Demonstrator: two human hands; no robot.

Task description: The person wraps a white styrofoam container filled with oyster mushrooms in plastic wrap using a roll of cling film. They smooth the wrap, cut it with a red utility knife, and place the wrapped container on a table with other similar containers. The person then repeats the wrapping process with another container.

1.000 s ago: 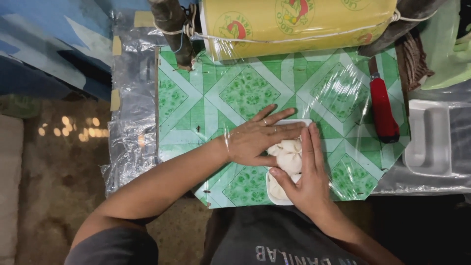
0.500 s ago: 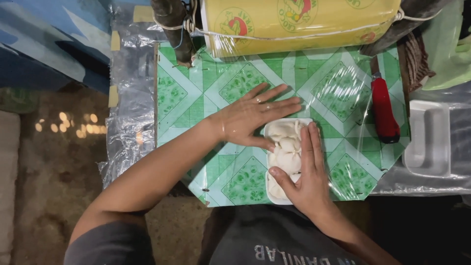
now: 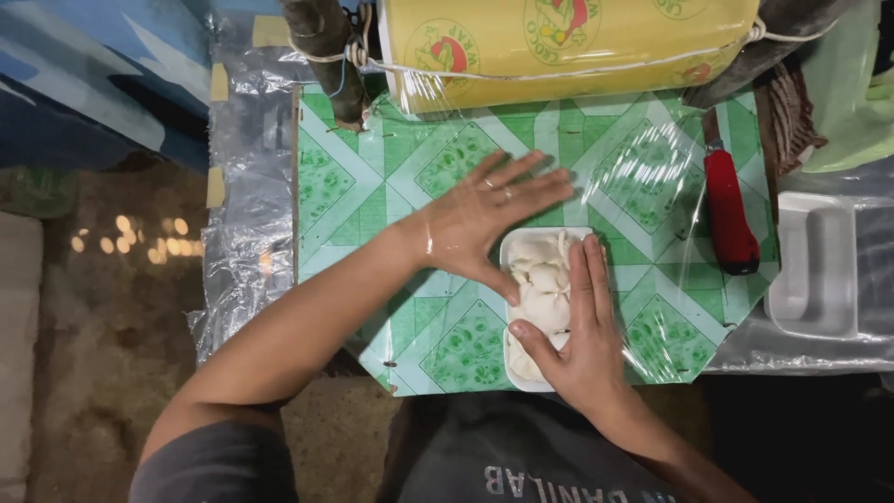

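The white tray of pale pieces (image 3: 545, 303) lies lengthwise toward the table's near edge, between the flat open left hand (image 3: 484, 219) and the right hand (image 3: 582, 335), whose grip lies open along its right side.

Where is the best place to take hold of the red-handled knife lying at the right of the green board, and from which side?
Probably grip the red-handled knife around its thick red handle, coming from above, away from the blade end that points towards the yellow roll. The handle lies flat and uncovered.
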